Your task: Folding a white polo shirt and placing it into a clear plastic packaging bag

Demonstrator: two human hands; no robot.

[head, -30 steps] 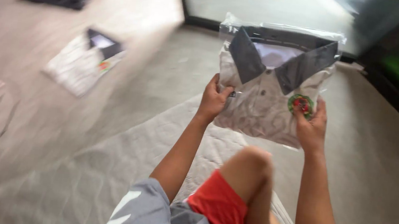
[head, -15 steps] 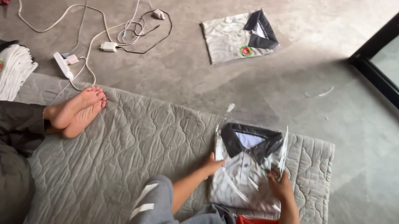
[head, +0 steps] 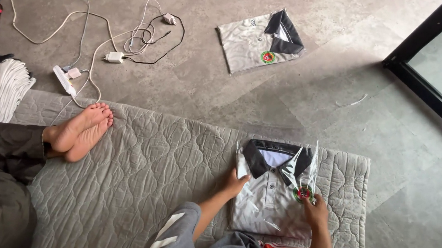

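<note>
the bagged folded shirt (head: 271, 193), held up in the air a second ago, now lies flat on the grey quilted mat (head: 130, 186) (bag flap loose), left hand (head: 235, 185) and right hand (head: 315, 211) pressing open-palmed on its edges.

Bare arms, no sleeves/watch. Left hand (head: 234, 185), right hand (head: 315, 211) ungloved. Grey shorts w/ white stripes, red shorts underneath.

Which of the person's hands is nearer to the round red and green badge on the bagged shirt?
Right. The right hand rests just below the badge, fingertips at its edge. The left hand holds the bagged shirt at its opposite side, apart from the badge.
</note>
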